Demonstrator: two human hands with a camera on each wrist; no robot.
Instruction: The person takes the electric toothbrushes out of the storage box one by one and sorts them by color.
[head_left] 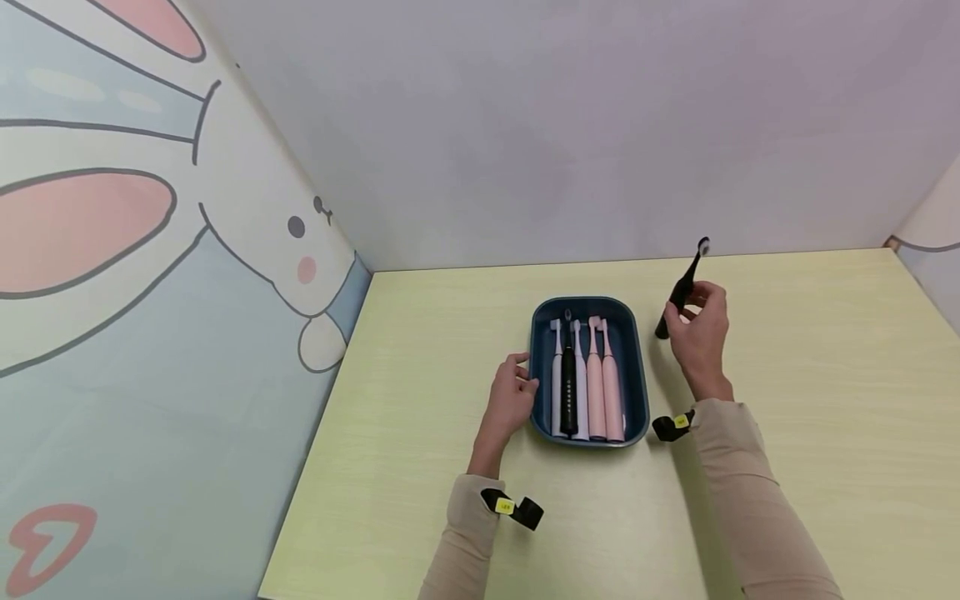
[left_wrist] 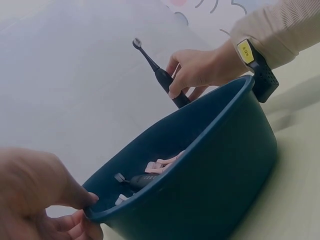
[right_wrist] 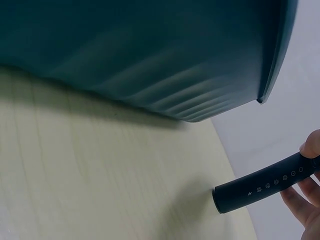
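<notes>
While left hand (head_left: 508, 402) pinches tub (head_left: 634, 367) | five toothbrushes (head_left: 581, 396) inside | right hand (head_left: 702, 337) grips black toothbrush (head_left: 681, 292)

- The head view looks forward and down from above, rather far, so it takes in the table (head_left: 405, 417), the back wall (head_left: 562, 125), the blue box (head_left: 633, 358) and both hands.
- The left wrist view is close and tilted; it faces past the left hand (head_left: 512, 400) and across the box rim, toward the right hand (head_left: 701, 333).
- The right wrist view is low, tilted and very near to the outer side of the box, which fills its upper part.
- All three views share the box, right hand and raised black toothbrush (head_left: 681, 292).
</notes>
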